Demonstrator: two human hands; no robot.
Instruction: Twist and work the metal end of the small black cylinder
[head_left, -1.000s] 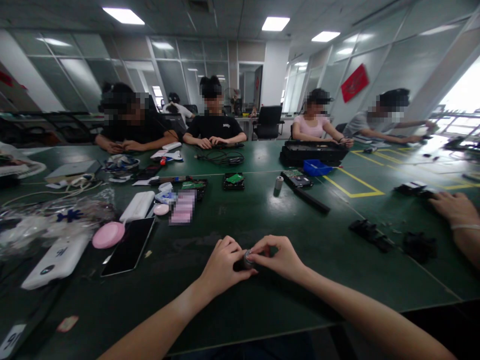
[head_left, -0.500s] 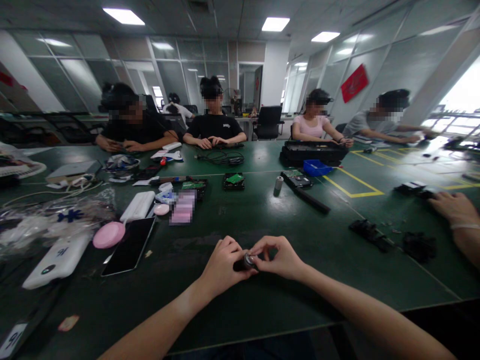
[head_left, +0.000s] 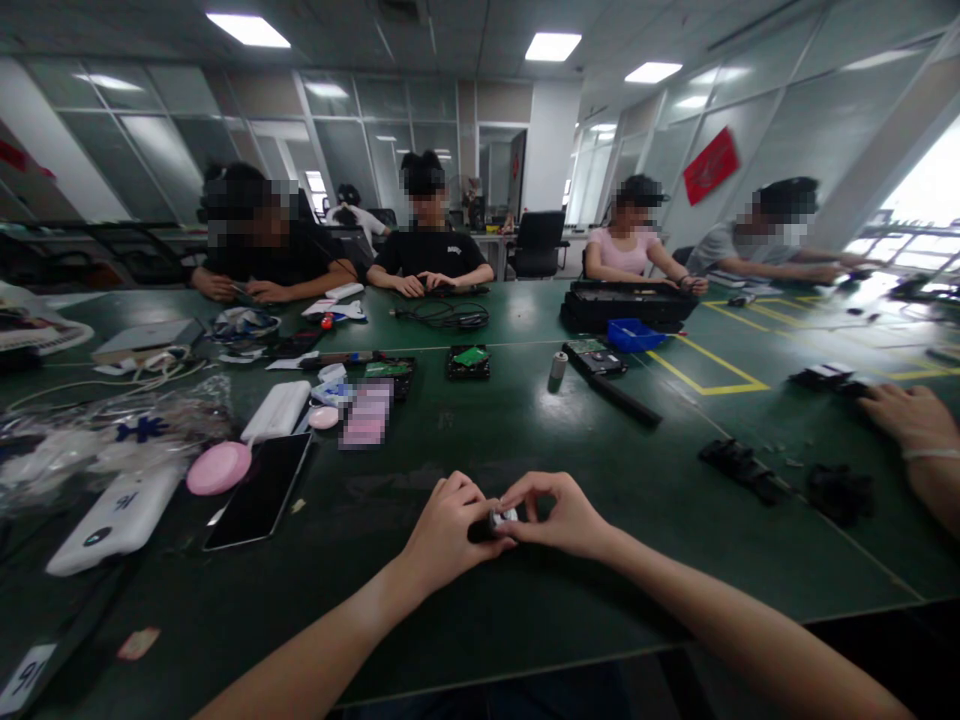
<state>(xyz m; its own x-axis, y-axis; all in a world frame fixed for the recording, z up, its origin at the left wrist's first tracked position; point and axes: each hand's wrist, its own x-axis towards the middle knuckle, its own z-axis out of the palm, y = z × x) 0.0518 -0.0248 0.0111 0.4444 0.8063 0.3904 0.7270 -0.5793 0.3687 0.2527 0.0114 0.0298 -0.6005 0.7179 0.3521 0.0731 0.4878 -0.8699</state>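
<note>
Near the front of the green table, my left hand (head_left: 448, 528) is wrapped around a short dark cylinder with a round silver end (head_left: 502, 518). The cylinder lies roughly sideways, and its silver end faces right. From the other side, my right hand (head_left: 561, 517) has thumb and forefinger curled onto that silver end. Part of the cylinder is hidden behind my fingers, and its exact kind is too small to make out. Further forward, a small silver metal cylinder (head_left: 559, 365) stands upright on the table.
On the left lie a tablet (head_left: 259, 492), a pink round case (head_left: 218, 468), white devices and plastic bags. Ahead are circuit-board units (head_left: 469, 362), a black bar (head_left: 624, 400) and a blue tray (head_left: 635, 335). Black parts (head_left: 739, 468) and another person's hand (head_left: 911, 415) are at right. Several people sit opposite.
The silver end has turned slightly and shows more of its face between my fingers. Both hands have stayed almost in place.
</note>
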